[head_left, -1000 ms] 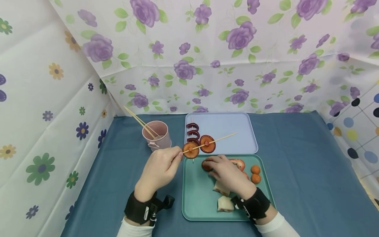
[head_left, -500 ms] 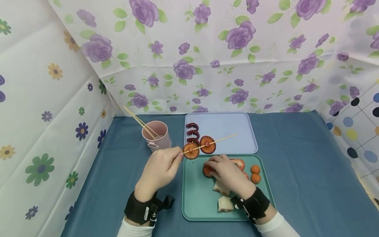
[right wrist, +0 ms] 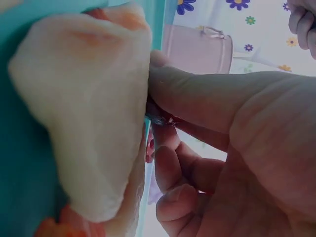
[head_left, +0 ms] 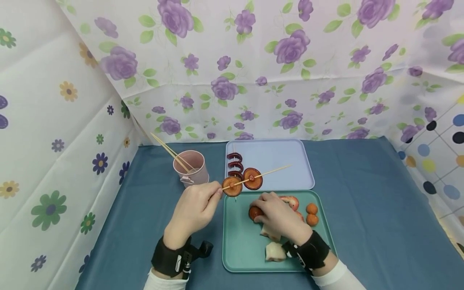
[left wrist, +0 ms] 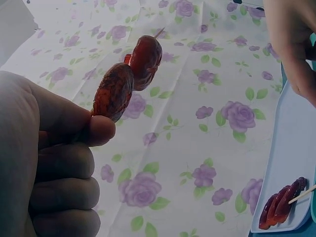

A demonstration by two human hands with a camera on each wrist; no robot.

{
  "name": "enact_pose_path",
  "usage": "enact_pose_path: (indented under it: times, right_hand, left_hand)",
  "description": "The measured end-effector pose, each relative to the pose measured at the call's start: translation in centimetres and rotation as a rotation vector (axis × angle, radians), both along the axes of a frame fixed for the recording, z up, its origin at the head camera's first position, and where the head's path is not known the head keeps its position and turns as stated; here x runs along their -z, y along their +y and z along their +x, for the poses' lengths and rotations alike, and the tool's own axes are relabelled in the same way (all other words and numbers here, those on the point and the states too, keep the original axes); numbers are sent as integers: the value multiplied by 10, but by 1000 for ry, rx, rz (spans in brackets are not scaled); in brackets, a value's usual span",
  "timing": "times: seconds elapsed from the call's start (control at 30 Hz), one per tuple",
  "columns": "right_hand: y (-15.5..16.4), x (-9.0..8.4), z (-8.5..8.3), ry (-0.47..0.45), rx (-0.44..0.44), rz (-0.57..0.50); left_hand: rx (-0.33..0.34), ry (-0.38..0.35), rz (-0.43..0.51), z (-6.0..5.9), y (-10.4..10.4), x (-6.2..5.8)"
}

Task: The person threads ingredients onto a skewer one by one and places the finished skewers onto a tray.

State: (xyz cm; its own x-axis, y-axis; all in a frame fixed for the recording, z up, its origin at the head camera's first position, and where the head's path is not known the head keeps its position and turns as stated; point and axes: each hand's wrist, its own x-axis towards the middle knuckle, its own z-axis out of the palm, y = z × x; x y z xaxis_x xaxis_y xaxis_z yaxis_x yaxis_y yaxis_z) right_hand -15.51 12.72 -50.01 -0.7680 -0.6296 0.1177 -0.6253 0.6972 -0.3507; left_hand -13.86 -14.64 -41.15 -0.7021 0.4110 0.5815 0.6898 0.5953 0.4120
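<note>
My left hand [head_left: 193,207] pinches a bamboo skewer [head_left: 276,169] between thumb and forefinger, above the far edge of the green tray [head_left: 241,255]. Two brown mushroom caps [head_left: 252,179] are threaded on it, stems showing in the head view. My right hand [head_left: 280,213] is over the green tray, fingers curled at a third mushroom cap [head_left: 255,214]. Its thumb [right wrist: 192,96] and fingers close on a dark edge in the right wrist view, partly hidden by a whitish chunk [right wrist: 94,103]. Another whitish chunk [head_left: 275,251] lies nearer me.
Shrimp [head_left: 291,202] and two orange balls [head_left: 312,208] lie on the green tray's right side. Behind it, a pale lilac tray [head_left: 277,159] bears a skewer of dark red curled pieces [head_left: 235,165]. A pink bucket [head_left: 193,175] at left holds bamboo skewers [head_left: 164,147].
My right fingers have tilted and turned the third mushroom cap slightly on the tray. My left hand keeps the skewer almost still. The head view has shifted a little.
</note>
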Motion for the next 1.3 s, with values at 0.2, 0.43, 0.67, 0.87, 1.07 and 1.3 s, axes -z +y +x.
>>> enact_pose_path:
  times: [0.2, 0.43, 0.67, 0.87, 1.07, 1.3]
  right_hand:
    - [2, -4, -1, -101, 63, -38]
    - [16, -26, -7, -285, 147, -259]
    - [38, -52, -8, -372, 278, -639]
    - [55, -74, -3, -467, 363, -994]
    - [63, -80, -1, -462, 374, -1152]
    - [64, -79, -1, -403, 370, -1232]
  left_hand:
    - [-3, -7, 3, 0, 0, 0]
    - [-3, 2, 11, 0, -2, 1]
    - [-9, 12, 10, 0, -4, 0]
    - [-12, 10, 10, 1, -4, -1]
    - [-1, 17, 4, 1, -2, 0]
    - [28, 30, -7, 1, 3, 0]
